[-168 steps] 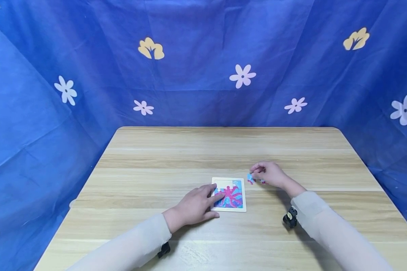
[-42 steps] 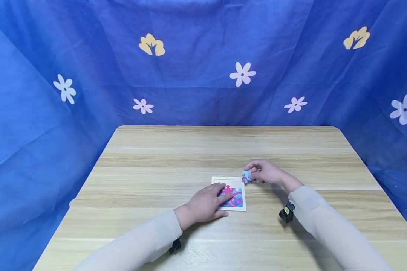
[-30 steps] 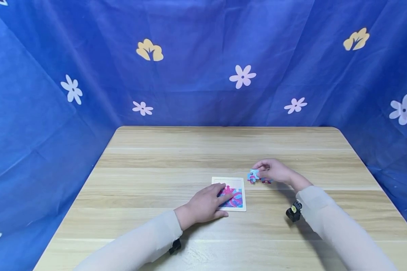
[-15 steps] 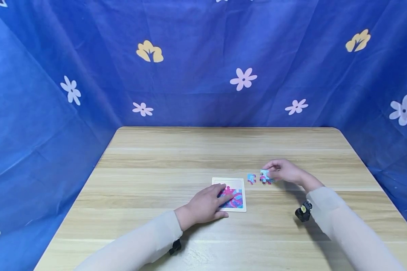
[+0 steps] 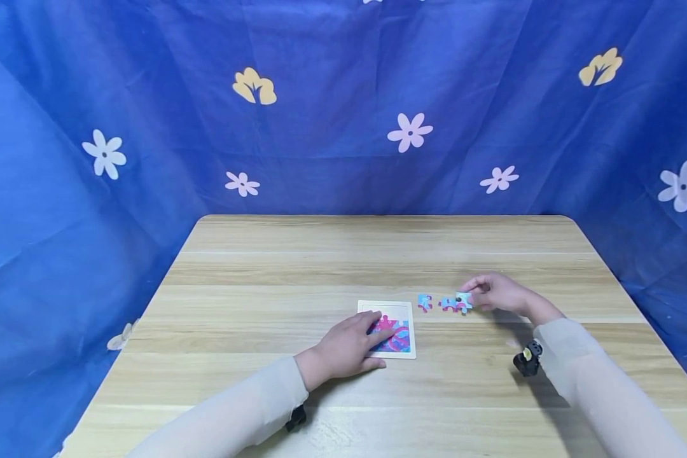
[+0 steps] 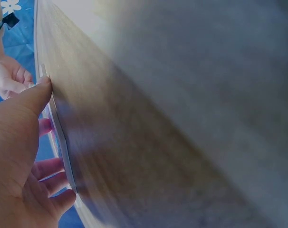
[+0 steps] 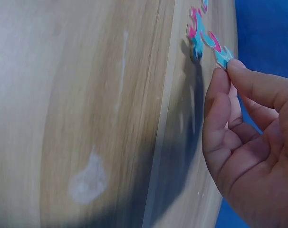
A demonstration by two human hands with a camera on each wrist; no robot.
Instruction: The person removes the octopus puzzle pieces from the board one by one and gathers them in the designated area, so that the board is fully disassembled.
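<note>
A square jigsaw tray (image 5: 401, 355) with a pale rim lies on the table, its lower part filled with a pink octopus on blue. Across its left side rests my left hand (image 5: 340, 348), fingers spread over the picture and thumb at the near edge. My right hand (image 5: 500, 294) pinches a blue-and-pink puzzle piece (image 5: 464, 301) between thumb and fingertips; the right wrist view shows this held piece (image 7: 221, 54) tilted above the wood. Two more pieces are right of the tray: one puzzle piece (image 5: 424, 303) near its corner, another puzzle piece (image 5: 447, 305) beside the held one.
The wood-grain table (image 5: 298, 267) extends around both hands. Behind it and at both sides hangs a blue curtain (image 5: 332, 114) with white and yellow flower prints. A black wrist camera (image 5: 528, 360) sits under the right sleeve.
The tray's upper-right piece has come out and is now in my right hand, carried rightward past the two loose pieces. My left hand slid slightly right on the tray, then stayed still.
</note>
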